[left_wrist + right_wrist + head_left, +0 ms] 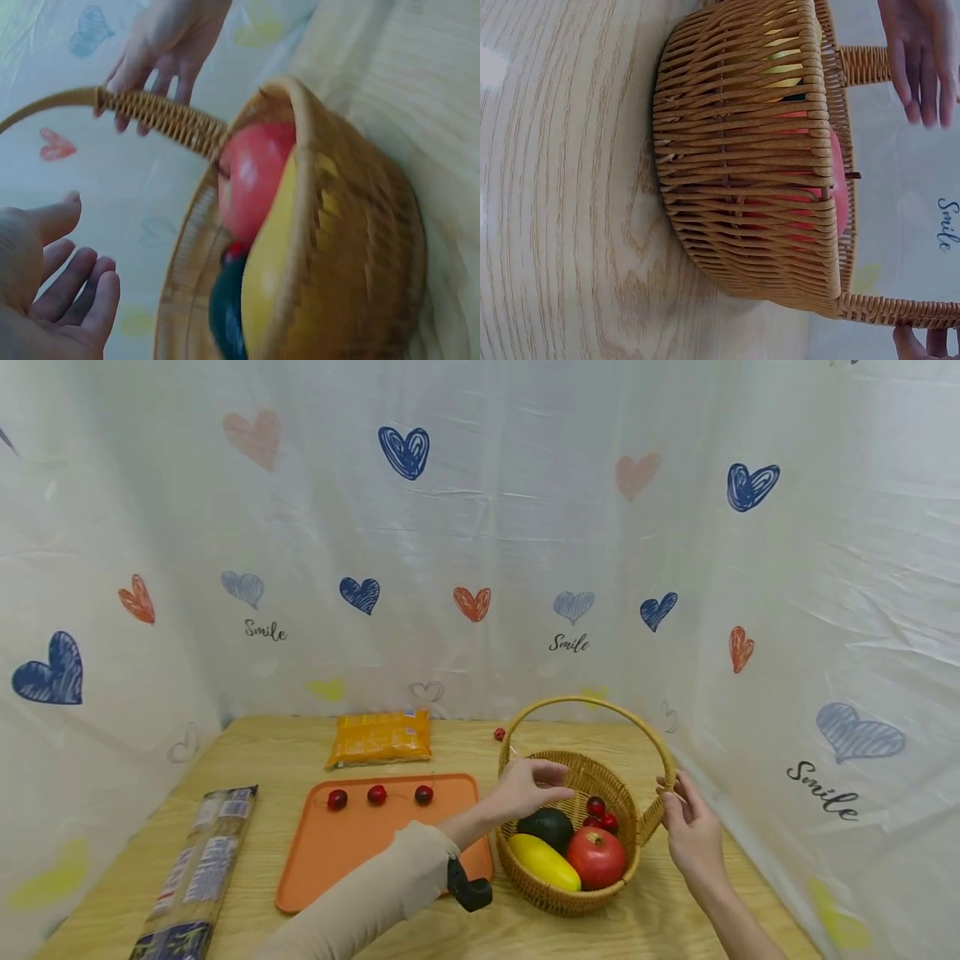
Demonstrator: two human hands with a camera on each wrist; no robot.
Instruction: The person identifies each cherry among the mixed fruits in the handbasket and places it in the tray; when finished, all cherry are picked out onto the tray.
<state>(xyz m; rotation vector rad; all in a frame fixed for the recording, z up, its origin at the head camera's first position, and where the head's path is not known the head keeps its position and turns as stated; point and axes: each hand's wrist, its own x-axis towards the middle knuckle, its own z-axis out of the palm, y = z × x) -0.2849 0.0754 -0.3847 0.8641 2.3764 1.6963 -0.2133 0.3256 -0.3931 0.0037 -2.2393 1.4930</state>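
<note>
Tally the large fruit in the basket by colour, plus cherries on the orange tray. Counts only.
Large red fruit in basket: 1
Large yellow fruit in basket: 1
Large dark green fruit in basket: 1
Cherries on orange tray: 3
Total: 6

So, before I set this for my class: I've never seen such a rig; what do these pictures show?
No robot here: a person works bare-handed. A head-worn camera took the wide picture; a camera on each wrist took the close ones. On the table lie an orange tray with three cherries, an orange packet and a long packet. A wicker basket contains red fruit, yellow fruit, dark green fruit and more cherries. The right hand grips the basket's handle; the left hand, over the basket, holds nothing.
</note>
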